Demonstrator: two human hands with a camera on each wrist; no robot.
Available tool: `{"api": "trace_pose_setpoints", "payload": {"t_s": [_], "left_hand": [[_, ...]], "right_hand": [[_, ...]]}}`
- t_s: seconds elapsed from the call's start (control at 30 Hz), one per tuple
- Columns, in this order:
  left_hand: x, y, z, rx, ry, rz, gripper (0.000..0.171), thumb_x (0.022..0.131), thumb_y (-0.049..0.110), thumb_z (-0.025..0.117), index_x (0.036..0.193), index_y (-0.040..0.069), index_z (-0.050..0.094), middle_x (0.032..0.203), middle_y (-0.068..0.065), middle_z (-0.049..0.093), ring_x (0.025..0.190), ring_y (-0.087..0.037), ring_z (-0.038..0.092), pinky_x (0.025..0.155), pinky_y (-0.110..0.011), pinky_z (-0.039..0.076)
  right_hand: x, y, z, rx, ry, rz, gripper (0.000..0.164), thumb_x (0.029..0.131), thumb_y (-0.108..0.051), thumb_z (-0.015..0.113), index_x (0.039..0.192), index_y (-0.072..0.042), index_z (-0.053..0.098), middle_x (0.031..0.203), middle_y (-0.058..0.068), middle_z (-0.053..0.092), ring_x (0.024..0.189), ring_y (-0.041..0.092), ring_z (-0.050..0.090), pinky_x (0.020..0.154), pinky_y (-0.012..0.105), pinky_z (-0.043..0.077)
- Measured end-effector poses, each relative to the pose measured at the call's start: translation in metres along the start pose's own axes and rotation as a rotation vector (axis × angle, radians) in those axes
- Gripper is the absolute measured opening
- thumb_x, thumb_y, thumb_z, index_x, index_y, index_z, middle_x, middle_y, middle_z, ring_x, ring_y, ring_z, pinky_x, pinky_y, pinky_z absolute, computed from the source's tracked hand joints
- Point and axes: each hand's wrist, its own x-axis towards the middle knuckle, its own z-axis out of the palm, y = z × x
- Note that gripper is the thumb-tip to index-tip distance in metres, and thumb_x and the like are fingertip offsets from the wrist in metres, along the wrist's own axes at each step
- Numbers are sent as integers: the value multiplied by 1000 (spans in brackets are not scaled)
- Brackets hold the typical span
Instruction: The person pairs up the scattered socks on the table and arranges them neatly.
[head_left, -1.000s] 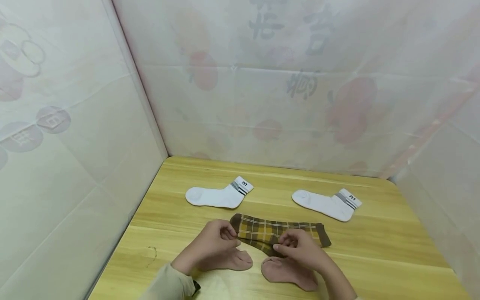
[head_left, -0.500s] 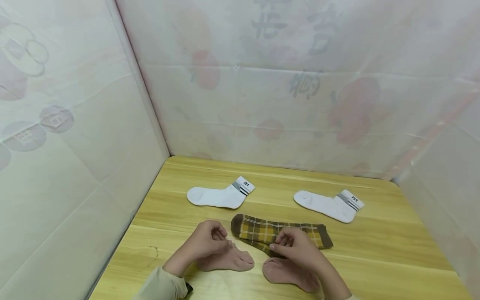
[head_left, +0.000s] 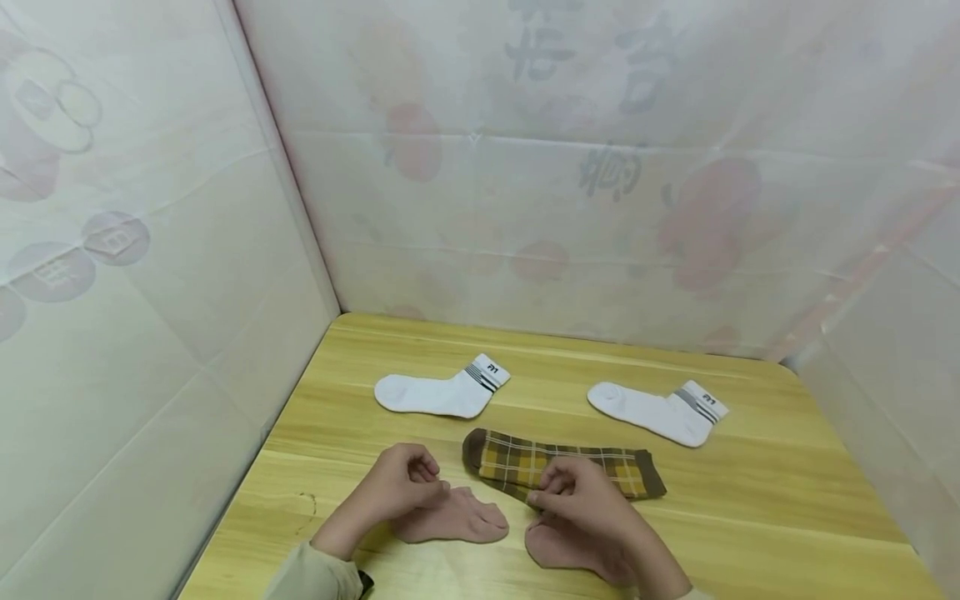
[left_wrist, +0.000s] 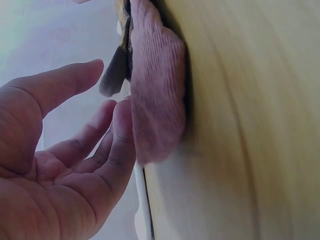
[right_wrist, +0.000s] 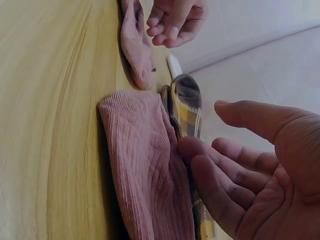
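Note:
My left hand hovers over the left pink sock, its fingers loosely bent with nothing between them. In the left wrist view a gap shows between thumb and fingers, beside the pink sock. Over the right pink sock is my right hand, relaxed and holding nothing; it covers part of that sock and of the plaid socks. The brown and yellow plaid socks lie one on the other, just beyond the hands. In the right wrist view the ribbed pink sock lies beside my fingers.
Two white ankle socks with dark stripes lie flat farther back, one at the left and one at the right. The wooden table meets pale printed sheets at the back and sides.
My left hand has drawn back from the toe of the plaid socks, left and toward me. The right hand has shifted slightly left. The socks stay in place.

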Motion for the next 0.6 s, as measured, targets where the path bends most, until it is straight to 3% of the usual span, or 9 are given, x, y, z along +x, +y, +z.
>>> {"api": "trace_pose_setpoints", "payload": {"t_s": [0.4,0.6], "left_hand": [[-8,-5,-10,8,23,-17,30,87,22,88,98,0,72,92,-6,71,81,-16,67,70,-25,56],[-9,-6,-19,47,27,-21,32,83,21,91,97,0,71,92,-8,70,82,-17,64,70,-24,54]], "right_hand": [[6,-7,11,67,-66,11,25,95,-27,81,102,-4,72,93,7,75,81,21,73,70,30,61],[13,-12,21,47,-97,-12,27,95,-28,81,103,-5,73,93,6,75,80,21,73,68,30,61]]}}
